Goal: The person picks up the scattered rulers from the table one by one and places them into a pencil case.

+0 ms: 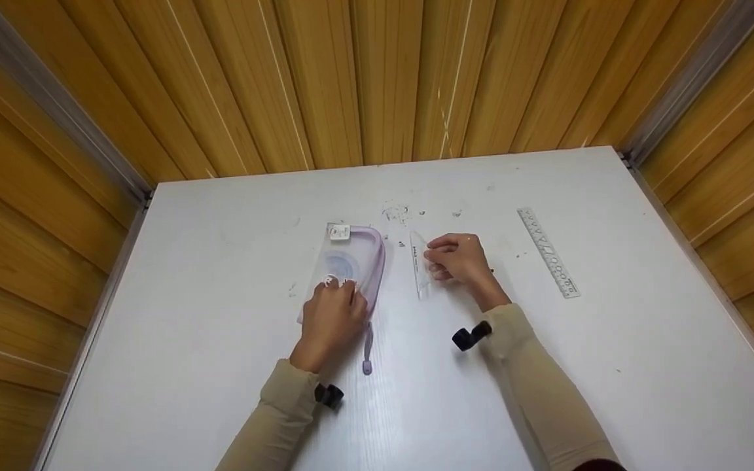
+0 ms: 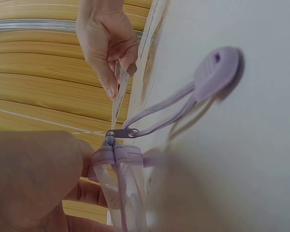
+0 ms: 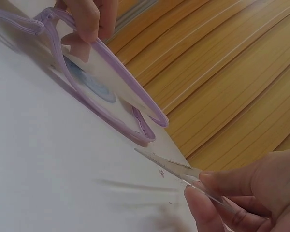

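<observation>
My left hand (image 1: 334,317) grips the upper layer of a clear mesh zipper pouch (image 1: 362,247) with lilac edging. In the right wrist view the pouch's mouth gapes open, and a bluish protractor (image 3: 92,83) shows inside. From its near end hangs a lilac zipper pull (image 2: 217,72) on a cord loop. To the right of the pouch, my right hand (image 1: 459,258) pinches a clear plastic set square (image 1: 417,265) between thumb and fingers. The set square is apart from the pouch, its thin tip pointing toward the pouch's mouth in the right wrist view.
A clear ruler (image 1: 549,254) lies slanted on the white table (image 1: 220,366), right of my right hand. Small dark marks (image 1: 396,212) spot the tabletop behind the pouch. Wood-patterned panels (image 1: 383,85) stand along the back and both sides.
</observation>
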Motion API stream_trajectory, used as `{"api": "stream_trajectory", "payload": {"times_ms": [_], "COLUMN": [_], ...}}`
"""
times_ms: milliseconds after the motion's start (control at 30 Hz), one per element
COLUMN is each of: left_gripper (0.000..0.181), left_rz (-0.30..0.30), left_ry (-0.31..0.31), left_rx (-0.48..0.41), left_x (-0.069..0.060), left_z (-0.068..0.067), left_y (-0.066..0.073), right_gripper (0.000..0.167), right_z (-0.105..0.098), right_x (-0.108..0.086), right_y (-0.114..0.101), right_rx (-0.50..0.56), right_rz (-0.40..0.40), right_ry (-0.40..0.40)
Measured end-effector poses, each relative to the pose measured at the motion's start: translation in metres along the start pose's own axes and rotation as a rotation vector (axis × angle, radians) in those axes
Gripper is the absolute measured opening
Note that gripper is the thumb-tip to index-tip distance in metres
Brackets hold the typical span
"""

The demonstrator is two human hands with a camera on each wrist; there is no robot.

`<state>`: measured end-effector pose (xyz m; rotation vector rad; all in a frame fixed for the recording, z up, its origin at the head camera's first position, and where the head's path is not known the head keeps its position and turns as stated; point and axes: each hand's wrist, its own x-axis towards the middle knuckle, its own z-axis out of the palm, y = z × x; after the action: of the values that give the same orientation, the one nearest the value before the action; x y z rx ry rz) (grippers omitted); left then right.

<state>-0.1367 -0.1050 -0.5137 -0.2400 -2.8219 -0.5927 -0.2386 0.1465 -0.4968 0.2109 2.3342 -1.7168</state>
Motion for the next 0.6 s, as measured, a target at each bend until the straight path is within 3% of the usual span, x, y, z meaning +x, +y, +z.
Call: {"api": "stream_trajectory", "payload": {"times_ms": [367,600], "left_gripper": [0.023,0.025], "left_rz": [0.019,0.002], "left_ry": [0.042,0.026], "left_rx": [0.002,0.003], "left_x": [0.000,0.000], "left_z": [0.001,0.001], "left_y": [0.000,-0.001], "right_gripper": [0.020,0.019], "right_z": [0.024,0.038], "right_x": [0.006,0.011], "right_y": [-0.004,-0.006], "right_rx": [0.137,0.139], "right_rz": [0.012,0.011], "right_ry": [-0.059,-0.081]}}
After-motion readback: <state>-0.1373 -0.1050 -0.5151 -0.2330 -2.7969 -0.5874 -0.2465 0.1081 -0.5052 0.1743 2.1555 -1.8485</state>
